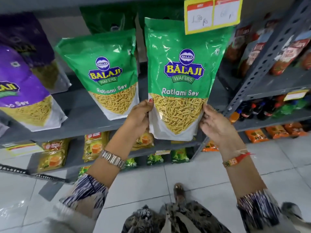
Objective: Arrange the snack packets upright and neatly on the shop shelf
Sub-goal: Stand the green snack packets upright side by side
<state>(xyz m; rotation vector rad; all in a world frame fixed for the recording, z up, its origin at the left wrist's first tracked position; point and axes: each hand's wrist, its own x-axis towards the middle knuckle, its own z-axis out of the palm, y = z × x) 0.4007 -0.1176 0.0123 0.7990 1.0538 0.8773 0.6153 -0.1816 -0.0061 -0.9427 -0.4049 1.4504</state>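
Observation:
A green Ratlami Sev packet [183, 78] is upright in front of the grey shelf [87, 120], its bottom hanging past the shelf's front edge. My left hand [139, 116] grips its lower left edge. My right hand [213, 121] holds its lower right edge. A second green Ratlami Sev packet [104, 71] stands on the shelf to the left, leaning back. Behind both, more green packets [107, 19] stand in shadow. At far left a purple Sev packet [21, 91] leans on the shelf, with another purple packet [25, 37] behind it.
A yellow price tag [212, 14] hangs from the shelf above. A perforated grey upright [262, 64] borders the bay on the right, with red packets [289, 54] and bottles [262, 110] beyond. Yellow and green packets [94, 147] fill lower shelves. White floor tiles lie below.

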